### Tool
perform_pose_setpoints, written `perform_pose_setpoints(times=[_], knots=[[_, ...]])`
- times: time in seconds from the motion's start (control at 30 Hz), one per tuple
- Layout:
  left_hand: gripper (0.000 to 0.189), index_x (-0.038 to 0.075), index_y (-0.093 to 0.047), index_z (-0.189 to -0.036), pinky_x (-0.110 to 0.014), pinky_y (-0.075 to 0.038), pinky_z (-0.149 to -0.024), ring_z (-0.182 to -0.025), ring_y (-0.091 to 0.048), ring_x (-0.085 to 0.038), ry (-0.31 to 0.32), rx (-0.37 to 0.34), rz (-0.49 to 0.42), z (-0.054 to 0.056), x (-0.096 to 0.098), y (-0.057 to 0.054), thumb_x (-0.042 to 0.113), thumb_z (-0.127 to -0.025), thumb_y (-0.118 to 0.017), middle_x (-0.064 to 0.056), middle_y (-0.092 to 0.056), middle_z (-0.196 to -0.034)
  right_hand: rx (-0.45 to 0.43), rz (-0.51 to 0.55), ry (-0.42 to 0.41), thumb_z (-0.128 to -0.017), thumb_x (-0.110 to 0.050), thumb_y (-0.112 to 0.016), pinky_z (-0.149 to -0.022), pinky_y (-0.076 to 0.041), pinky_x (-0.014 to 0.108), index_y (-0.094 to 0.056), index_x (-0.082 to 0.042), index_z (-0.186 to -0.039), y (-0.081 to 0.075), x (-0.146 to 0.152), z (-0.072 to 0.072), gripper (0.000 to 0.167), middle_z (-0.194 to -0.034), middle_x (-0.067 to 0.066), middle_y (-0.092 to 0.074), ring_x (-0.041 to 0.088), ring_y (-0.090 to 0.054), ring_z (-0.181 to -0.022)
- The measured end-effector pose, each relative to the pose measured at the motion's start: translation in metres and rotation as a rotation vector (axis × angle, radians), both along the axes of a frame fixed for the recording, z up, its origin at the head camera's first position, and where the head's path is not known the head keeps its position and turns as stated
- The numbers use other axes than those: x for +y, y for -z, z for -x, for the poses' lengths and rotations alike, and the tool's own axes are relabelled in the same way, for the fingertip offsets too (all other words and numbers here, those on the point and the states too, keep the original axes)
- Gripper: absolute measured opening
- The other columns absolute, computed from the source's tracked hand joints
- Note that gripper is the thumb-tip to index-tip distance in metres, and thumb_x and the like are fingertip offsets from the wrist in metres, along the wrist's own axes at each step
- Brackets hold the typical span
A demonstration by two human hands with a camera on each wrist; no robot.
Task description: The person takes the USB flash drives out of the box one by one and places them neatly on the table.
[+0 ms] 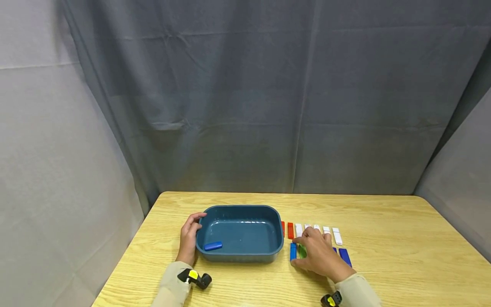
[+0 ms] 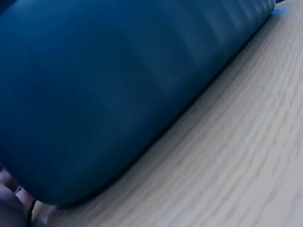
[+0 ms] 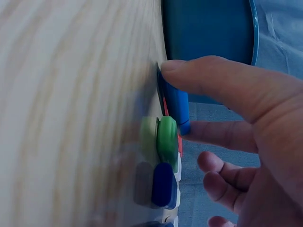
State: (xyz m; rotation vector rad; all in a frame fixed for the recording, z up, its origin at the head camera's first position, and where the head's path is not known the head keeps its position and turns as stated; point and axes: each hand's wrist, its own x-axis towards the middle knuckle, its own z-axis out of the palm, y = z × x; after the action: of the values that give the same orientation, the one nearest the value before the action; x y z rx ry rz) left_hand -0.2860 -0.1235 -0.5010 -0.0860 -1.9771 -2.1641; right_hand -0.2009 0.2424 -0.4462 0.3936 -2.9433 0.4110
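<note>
A dark teal plastic tub (image 1: 239, 258) stands on the table, with one blue USB stick (image 1: 212, 246) lying inside at its near left. My left hand (image 1: 189, 238) holds the tub's left end, fingers at the rim. To the right of the tub, my right hand (image 1: 316, 253) pinches another blue USB stick (image 3: 176, 101) end to end, thumb at one end and index finger at the other. Beside it a green USB stick (image 3: 167, 137) and a dark blue one (image 3: 163, 185) lie in a row, partly hidden by the hand in the head view.
Behind the right hand runs a row of red (image 1: 290, 230) and white sticks (image 1: 337, 236). A dark blue stick (image 1: 345, 256) lies at the right end of the near row. Grey curtain (image 1: 245, 106) hangs behind the wooden table (image 1: 402, 247).
</note>
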Motion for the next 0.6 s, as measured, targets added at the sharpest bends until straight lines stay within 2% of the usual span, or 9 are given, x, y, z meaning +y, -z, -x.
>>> perform_pose_setpoints(times=[0.37,0.6], knots=[[0.036,-0.002,-0.061,-0.118,-0.031,-0.025,-0.108,-0.132,-0.042,-0.017,-0.001,0.014,-0.026,-0.0006,0.0014,0.0003,-0.003,-0.087,-0.043,-0.015,-0.058,-0.128,-0.068,-0.017,0.031,-0.060,-0.042,-0.087,-0.074,-0.026,0.044,-0.075,-0.017,-0.103,-0.0010,-0.0013,0.0040,0.052,-0.096,-0.002,-0.051,0.018,-0.041,-0.088],[0.035,-0.002,-0.061,-0.118,-0.028,-0.026,-0.106,-0.131,-0.042,-0.017,0.001,-0.030,-0.028,-0.0022,0.0013,-0.0024,-0.004,-0.088,-0.042,-0.014,-0.058,-0.128,-0.089,-0.015,0.030,-0.060,-0.042,-0.087,-0.074,-0.025,0.044,-0.075,-0.017,-0.102,-0.0006,-0.0014,0.0052,0.051,-0.093,-0.003,-0.049,0.018,-0.041,-0.087]])
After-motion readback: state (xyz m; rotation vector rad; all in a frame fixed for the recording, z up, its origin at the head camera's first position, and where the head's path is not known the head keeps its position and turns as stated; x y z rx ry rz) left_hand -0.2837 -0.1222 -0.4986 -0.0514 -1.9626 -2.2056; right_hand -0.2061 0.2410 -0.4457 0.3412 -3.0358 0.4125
